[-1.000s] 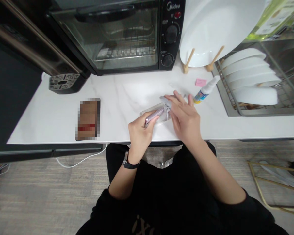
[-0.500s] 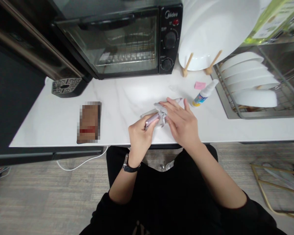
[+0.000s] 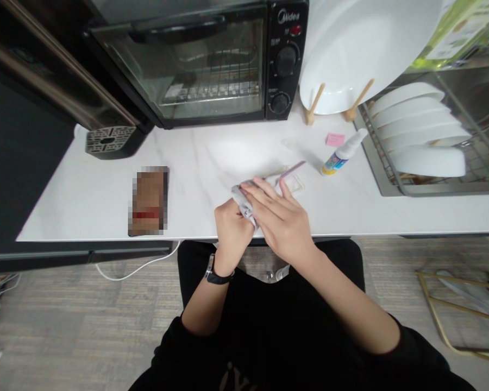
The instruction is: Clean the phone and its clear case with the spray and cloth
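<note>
My left hand [image 3: 233, 227] is closed round the near end of a slim pinkish-purple phone [image 3: 294, 169], seen almost edge-on. Its far end sticks out past my right fingertips. A crumpled grey cloth [image 3: 244, 205] lies over the phone's near end, against my left fingers. My right hand [image 3: 280, 220] presses this cloth onto the phone with its fingers stretched and close together; the thumb is hidden. Behind the hands, a clear case [image 3: 295, 184] lies on the counter, partly covered. A white spray bottle [image 3: 337, 159] stands to the right of it.
On the white counter [image 3: 187, 179], a pixelated brown rectangular object [image 3: 149, 201] lies at left. A black toaster oven [image 3: 187, 70] stands behind, beside a machine with a drip tray [image 3: 110, 141]. At right are a large plate [image 3: 362, 49], a pink note [image 3: 334, 139] and a rack of bowls [image 3: 427, 161].
My right hand has slid left and nearer to me with the cloth, up against my left hand. The phone's far end and more of the clear case now show.
</note>
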Action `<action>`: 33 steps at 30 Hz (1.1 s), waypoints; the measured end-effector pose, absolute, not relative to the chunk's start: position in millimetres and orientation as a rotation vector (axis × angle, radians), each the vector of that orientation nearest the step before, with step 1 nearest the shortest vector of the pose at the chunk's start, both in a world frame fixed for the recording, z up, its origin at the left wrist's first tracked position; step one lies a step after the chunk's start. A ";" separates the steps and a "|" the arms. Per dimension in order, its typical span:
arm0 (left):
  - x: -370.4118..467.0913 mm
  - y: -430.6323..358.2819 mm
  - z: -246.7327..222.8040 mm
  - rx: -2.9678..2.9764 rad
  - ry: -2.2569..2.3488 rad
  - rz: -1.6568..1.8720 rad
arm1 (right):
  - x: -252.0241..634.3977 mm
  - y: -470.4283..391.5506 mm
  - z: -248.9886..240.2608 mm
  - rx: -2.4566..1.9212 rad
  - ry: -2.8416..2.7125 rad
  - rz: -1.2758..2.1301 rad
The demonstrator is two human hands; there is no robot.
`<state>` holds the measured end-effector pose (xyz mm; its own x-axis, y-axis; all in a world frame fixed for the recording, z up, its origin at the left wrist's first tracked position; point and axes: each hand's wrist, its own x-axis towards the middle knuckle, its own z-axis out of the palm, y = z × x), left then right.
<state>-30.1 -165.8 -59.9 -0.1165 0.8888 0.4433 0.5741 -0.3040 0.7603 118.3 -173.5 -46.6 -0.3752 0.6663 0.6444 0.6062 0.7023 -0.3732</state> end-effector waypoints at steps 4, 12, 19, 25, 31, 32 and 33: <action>-30.2 -165.5 -59.1 1.848 1.600 1.407 | 118.1 -173.9 -45.0 -0.944 -2.105 0.060; -25.1 -166.4 -54.5 1.756 1.465 1.384 | 175.7 -136.9 -48.5 -1.196 -1.978 0.018; -25.5 -166.1 -56.4 1.775 1.462 1.396 | 155.9 -147.3 -53.4 -1.094 -1.968 0.034; -30.5 -164.6 -61.0 1.948 1.604 1.440 | 114.0 -176.5 -46.0 -0.926 -2.107 0.087; -27.7 -165.7 -57.7 1.842 1.523 1.431 | 139.0 -162.3 -45.9 -0.986 -2.082 0.099; -26.8 -166.0 -56.9 1.820 1.498 1.421 | 147.7 -156.7 -46.7 -1.028 -2.058 0.097; -26.0 -166.2 -56.1 1.803 1.481 1.409 | 156.3 -150.9 -47.6 -1.073 -2.030 0.094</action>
